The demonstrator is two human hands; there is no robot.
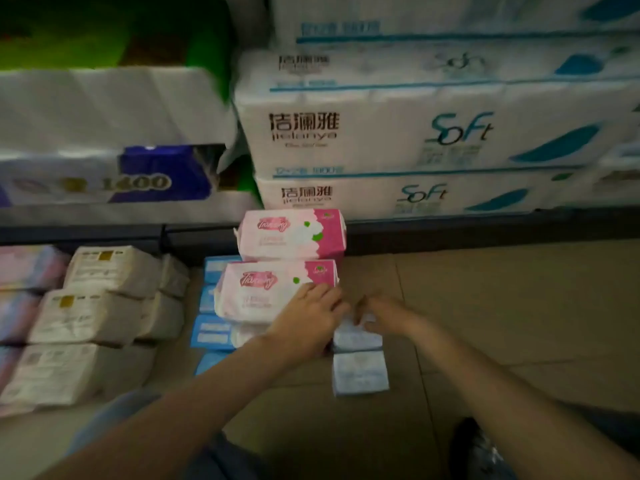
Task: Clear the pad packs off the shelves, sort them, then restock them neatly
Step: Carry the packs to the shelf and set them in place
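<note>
Both forearms reach forward over the tiled floor [502, 306]: the left hand [308, 320] lies with fingers spread and fairly straight on the near pink pad pack [263, 289], while the right hand [384, 315] curls its fingertips onto a small pale blue pack [356, 336] just beside it, with another pale blue pack [360, 374] in front. A second pink pack [294, 235] sits behind on blue packs [211, 327]; cream packs [93, 317] lie left, tissue bundles [415, 133] on the shelf above.
</note>
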